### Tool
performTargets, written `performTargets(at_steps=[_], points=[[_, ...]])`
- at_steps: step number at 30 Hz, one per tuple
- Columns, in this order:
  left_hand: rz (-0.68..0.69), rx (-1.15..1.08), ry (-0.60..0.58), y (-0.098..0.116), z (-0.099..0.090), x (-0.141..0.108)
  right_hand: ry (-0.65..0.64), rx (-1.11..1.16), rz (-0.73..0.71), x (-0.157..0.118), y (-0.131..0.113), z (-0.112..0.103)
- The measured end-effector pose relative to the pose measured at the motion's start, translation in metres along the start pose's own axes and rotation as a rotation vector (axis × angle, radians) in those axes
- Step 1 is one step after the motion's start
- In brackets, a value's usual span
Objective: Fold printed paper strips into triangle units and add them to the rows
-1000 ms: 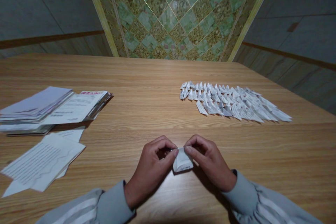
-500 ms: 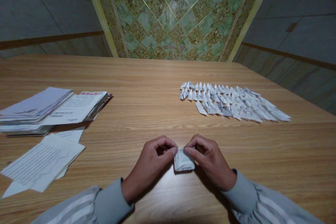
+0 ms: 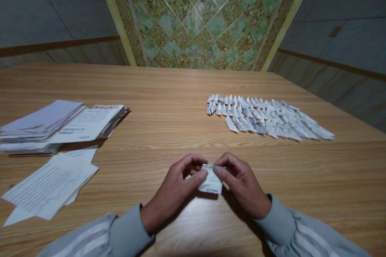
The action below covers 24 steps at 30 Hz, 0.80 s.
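Observation:
A small folded piece of paper (image 3: 211, 182) with a line of dark print near its lower edge is held just above the wooden table, over its own shadow. My left hand (image 3: 182, 180) pinches its left side, thumb on the front face and fingers behind. On the right side, my right hand (image 3: 239, 180) grips the upper corner between thumb and curled fingers. The fingertips behind the paper are partly hidden.
Rows of small folded paper pieces (image 3: 259, 116) stand at the right. At the left lies a stack of papers and booklets (image 3: 81, 124), with loose printed sheets (image 3: 54, 182) in front of it. The wooden table (image 3: 163, 100) extends to a tiled wall (image 3: 193, 20).
The folded paper has tilted and lifted slightly, so its front now lies flatter with the printed line more visible. Both hands have shifted a little; the left thumb has moved right.

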<state>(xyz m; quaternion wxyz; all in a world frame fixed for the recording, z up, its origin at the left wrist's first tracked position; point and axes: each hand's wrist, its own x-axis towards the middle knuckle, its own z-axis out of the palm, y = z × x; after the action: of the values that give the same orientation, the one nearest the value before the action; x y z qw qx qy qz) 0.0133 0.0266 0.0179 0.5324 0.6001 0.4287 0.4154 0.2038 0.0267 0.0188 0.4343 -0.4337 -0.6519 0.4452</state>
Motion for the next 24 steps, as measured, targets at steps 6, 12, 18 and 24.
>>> performTargets(at_steps=[6,12,18,24], points=[[0.097,0.1,0.058,0.0006,0.0004,-0.0018,-0.029,-0.073,-0.032,-0.0021,-0.0023,0.0013],[0.202,0.304,0.012,0.0068,0.0044,-0.0054,-0.072,-0.223,-0.114,-0.0026,-0.0078,0.0034],[0.224,0.36,0.016,0.007,0.0051,-0.007,-0.09,-0.178,-0.106,-0.0034,-0.0078,0.0039],[0.171,0.309,-0.029,0.0067,0.0038,-0.0074,-0.091,-0.204,-0.11,-0.0028,-0.0072,0.0014]])
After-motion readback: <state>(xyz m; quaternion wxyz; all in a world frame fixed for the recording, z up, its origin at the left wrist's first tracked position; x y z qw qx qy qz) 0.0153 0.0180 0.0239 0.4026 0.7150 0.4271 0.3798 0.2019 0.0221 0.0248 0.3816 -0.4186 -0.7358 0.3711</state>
